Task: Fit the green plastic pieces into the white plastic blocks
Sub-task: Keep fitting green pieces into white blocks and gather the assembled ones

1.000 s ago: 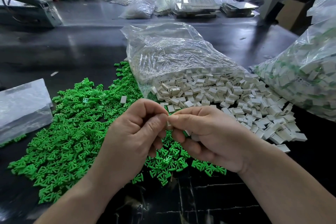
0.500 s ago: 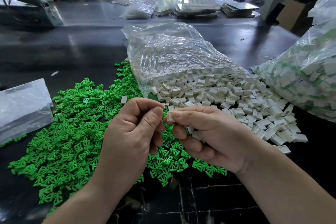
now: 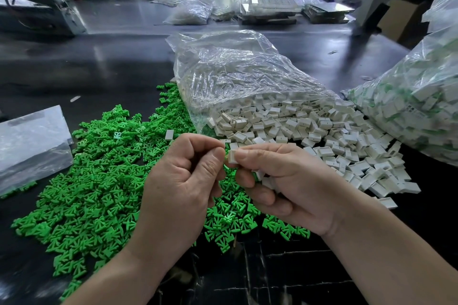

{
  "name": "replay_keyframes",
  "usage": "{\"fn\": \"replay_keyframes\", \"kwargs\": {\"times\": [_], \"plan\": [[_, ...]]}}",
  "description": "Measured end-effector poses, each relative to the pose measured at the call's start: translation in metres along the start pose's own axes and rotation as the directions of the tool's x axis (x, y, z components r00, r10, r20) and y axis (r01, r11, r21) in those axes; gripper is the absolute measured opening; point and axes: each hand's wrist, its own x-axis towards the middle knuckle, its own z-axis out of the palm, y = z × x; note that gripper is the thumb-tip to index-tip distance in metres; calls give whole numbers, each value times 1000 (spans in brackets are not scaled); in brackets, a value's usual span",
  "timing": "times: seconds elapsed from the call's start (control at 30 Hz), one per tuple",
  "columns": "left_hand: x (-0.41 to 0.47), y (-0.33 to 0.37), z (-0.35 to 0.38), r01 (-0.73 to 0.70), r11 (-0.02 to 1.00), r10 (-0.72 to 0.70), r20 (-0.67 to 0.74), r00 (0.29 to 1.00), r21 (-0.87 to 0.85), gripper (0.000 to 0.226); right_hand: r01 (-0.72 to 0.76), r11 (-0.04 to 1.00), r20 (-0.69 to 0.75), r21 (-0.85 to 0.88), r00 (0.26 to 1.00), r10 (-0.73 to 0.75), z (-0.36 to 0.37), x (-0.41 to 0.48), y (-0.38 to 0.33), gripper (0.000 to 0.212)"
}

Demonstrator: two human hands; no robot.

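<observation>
A wide heap of green plastic pieces [image 3: 99, 176] covers the black table at the left and centre. White plastic blocks [image 3: 309, 131] spill from a clear bag [image 3: 235, 74] at centre right. My right hand [image 3: 285, 186] pinches one white block [image 3: 232, 156] between thumb and forefinger, and its curled lower fingers hold several more white blocks. My left hand [image 3: 183, 186] meets it fingertip to fingertip, pinching a green piece [image 3: 226, 158] of which only a sliver shows against the block.
A second clear bag [image 3: 416, 106] of blocks with green inside lies at the right edge. A flat clear bag [image 3: 32, 146] lies at the left. One stray white block [image 3: 169, 135] sits on the green heap. Bags, trays and boxes crowd the far bench.
Both hands have risen slightly and stayed joined at the fingertips. The white block now shows more plainly between them. The heaps and bags have not moved.
</observation>
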Motion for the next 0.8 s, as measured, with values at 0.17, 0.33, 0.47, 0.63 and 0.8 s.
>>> {"fn": "replay_keyframes", "kwargs": {"times": [0.17, 0.33, 0.47, 0.63, 0.8], "plan": [[0, 0, 0, -3, 1000, 3, -7, 1000, -11, 10, -4, 999, -30, -38, 1000, 2, 1, 0, 0, 14], [1, 0, -1, 20, 998, -21, -16, 1000, -64, 8, -3, 999, -47, -49, 999, 1, 2, -1, -1, 14], [1, -1, -1, 35, 996, -35, -1, 999, -78, 10, -3, 999, -44, -50, 999, 1, 2, -1, -1, 15], [0, -2, 0, 27, 997, -26, 10, 1000, -77, 10, 5, 999, -33, -47, 999, -7, 2, -2, -1, 16], [0, -4, 0, 19, 995, -17, 20, 1000, -93, 8, 10, 993, -50, -116, 999, -16, 1, -1, 0, 17]]}}
